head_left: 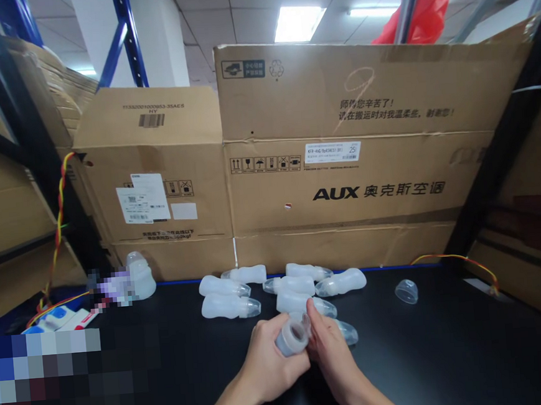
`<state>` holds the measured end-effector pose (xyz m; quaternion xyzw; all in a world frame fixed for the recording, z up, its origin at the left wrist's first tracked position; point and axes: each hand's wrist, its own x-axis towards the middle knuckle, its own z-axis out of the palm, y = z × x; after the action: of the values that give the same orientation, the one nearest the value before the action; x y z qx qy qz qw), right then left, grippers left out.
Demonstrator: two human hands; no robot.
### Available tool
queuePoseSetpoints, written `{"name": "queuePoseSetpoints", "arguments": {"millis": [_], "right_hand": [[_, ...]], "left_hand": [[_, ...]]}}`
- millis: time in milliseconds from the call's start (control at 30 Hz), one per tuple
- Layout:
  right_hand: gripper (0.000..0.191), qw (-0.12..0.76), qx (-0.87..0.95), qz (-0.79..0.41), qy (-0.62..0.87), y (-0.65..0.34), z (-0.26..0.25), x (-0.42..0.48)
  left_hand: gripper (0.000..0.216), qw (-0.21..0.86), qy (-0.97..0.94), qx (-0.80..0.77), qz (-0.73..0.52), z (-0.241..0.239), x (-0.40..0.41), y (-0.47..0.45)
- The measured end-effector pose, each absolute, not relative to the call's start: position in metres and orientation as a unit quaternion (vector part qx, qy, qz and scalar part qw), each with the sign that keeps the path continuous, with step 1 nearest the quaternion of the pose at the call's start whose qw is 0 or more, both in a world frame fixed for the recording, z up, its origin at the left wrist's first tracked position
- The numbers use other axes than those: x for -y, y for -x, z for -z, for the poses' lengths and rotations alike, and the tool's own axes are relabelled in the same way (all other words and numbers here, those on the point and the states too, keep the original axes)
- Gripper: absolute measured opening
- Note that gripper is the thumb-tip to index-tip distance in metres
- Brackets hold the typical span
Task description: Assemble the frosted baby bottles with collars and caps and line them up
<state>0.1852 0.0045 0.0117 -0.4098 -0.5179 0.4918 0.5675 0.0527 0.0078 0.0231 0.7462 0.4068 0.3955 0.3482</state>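
Note:
My left hand [275, 355] is wrapped round a translucent white bottle [291, 339], its round open mouth tilted toward me. Close against that mouth is my right hand [332, 353], thumb pointing up and fingers held together. A small clear piece [306, 326] shows between the right fingers and the rim; its kind is unclear. Just beyond my hands lie several frosted squeeze bottles with clear tapered caps, among them one bottle [222, 307] at left and another bottle [346, 281] at right. A further bottle's clear cap [349, 332] sticks out behind my right hand.
On the black tabletop [451, 350], a clear dome cap [406, 291] lies at the right. A wider capped bottle [140, 277] stands at the back left near a white power strip [64, 318]. Large cardboard [347, 221] walls off the back, between dark metal posts [489, 123].

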Motion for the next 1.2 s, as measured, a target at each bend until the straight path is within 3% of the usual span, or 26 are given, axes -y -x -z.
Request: {"name": "queuePoseSetpoints", "arguments": {"millis": [133,267,333,500,567,633,800,933,1033,1100,1200], "right_hand": [[0.051,0.623,0.687,-0.03,0.372,-0.211,-0.015,-0.008],[0.048,0.628,0.61,0.146,0.46,-0.256,-0.037,-0.017],[0.048,0.572,0.565,0.148,0.575,-0.28,-0.047,-0.024],[0.037,0.23,0.527,-0.019,0.818,-0.346,-0.045,-0.042],[0.029,0.187,0.491,-0.039,0.85,-0.368,-0.038,-0.045],[0.03,0.186,0.458,-0.035,0.869,-0.385,-0.035,-0.044],[0.059,0.248,0.421,0.009,0.873,-0.398,-0.046,-0.035],[0.039,0.434,0.419,0.101,0.791,-0.383,-0.059,-0.032],[0.037,0.525,0.495,0.074,0.689,-0.349,-0.061,-0.03],[0.043,0.507,0.604,0.004,0.615,-0.316,-0.059,-0.023],[0.044,0.409,0.726,-0.066,0.549,-0.261,-0.053,-0.007]], "left_hand": [[0.008,0.214,-0.758,-0.498,-0.362,-0.032,0.003,-0.059],[0.012,0.163,-0.742,-0.564,-0.325,-0.034,0.002,-0.051],[0.015,0.157,-0.736,-0.57,-0.329,-0.032,-0.004,-0.045],[0.018,0.151,-0.732,-0.572,-0.338,-0.029,-0.014,-0.037],[0.02,0.145,-0.738,-0.569,-0.333,-0.029,-0.014,-0.038],[0.019,0.139,-0.745,-0.565,-0.327,-0.029,-0.013,-0.039],[0.019,0.135,-0.754,-0.556,-0.323,-0.03,-0.012,-0.04],[0.019,0.141,-0.756,-0.55,-0.327,-0.031,-0.014,-0.04],[0.017,0.133,-0.758,-0.552,-0.321,-0.03,-0.015,-0.039],[0.014,0.117,-0.769,-0.549,-0.307,-0.029,-0.015,-0.039],[0.007,0.08,-0.804,-0.523,-0.272,-0.029,-0.014,-0.039]]}}
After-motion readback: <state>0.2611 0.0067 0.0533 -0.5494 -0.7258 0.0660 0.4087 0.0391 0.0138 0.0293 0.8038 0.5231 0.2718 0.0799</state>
